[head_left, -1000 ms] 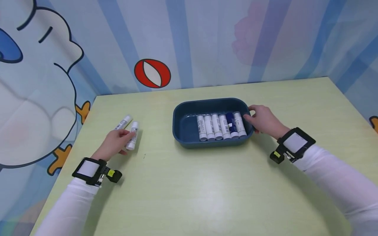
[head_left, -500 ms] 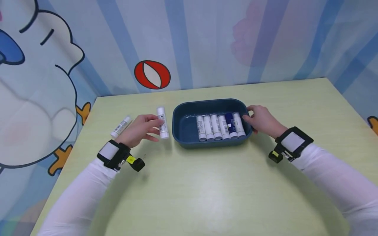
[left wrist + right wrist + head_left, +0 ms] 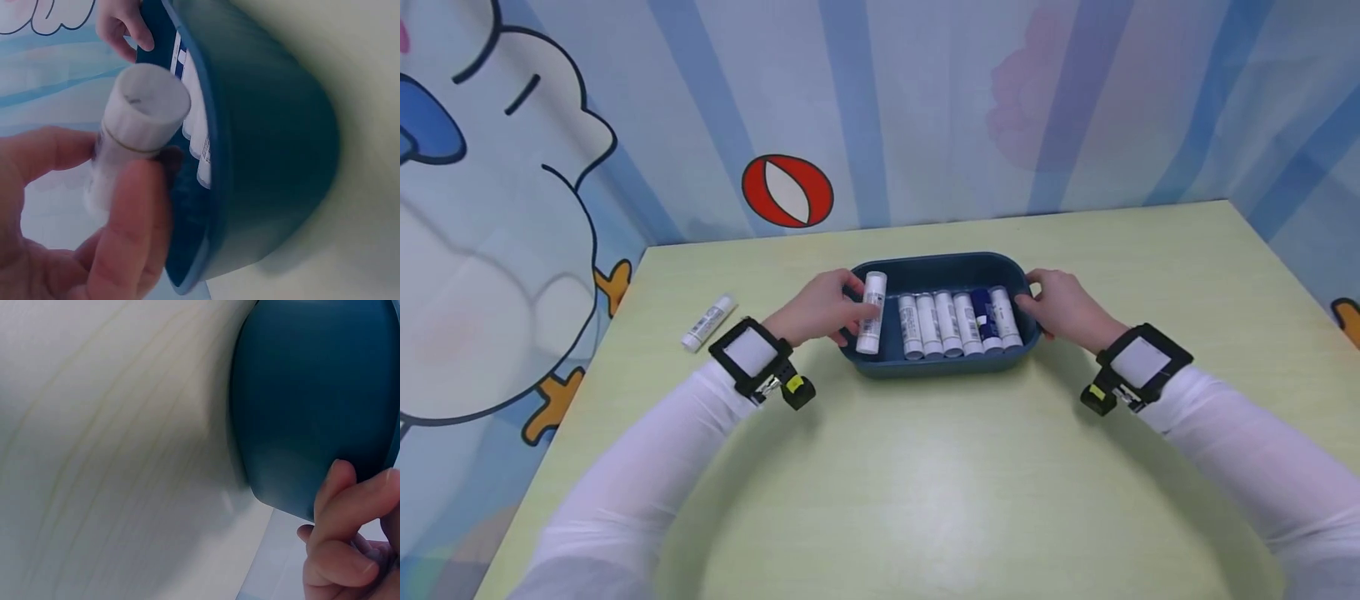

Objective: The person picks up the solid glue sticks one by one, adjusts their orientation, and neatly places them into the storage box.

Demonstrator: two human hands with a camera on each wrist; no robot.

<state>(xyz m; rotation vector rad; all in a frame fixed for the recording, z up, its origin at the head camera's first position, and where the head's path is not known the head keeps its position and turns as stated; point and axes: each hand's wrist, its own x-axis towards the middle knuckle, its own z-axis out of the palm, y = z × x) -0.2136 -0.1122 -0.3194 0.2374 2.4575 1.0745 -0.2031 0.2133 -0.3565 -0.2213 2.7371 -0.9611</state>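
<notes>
My left hand (image 3: 823, 310) pinches a white glue stick (image 3: 872, 313) between thumb and fingers, over the left end of a dark blue tray (image 3: 940, 367). In the left wrist view the round end of this glue stick (image 3: 150, 103) faces the camera, beside the tray's rim (image 3: 209, 125). Inside the tray, several white glue sticks (image 3: 950, 325) and a dark blue one (image 3: 987, 319) lie side by side toward the right. At the tray's right end my right hand (image 3: 1063, 307) grips the rim, with fingers against the outer wall (image 3: 306, 412) in the right wrist view.
Another white glue stick (image 3: 708, 322) lies slanted on the pale table (image 3: 925, 483), left of the tray. Behind the table hangs a printed backdrop (image 3: 917, 108) with a red ball picture. The table's back edge runs a little behind the tray.
My left hand has picked up one of two glue sticks on the left and carried it right, over the tray. The right hand stays at the tray's right end.
</notes>
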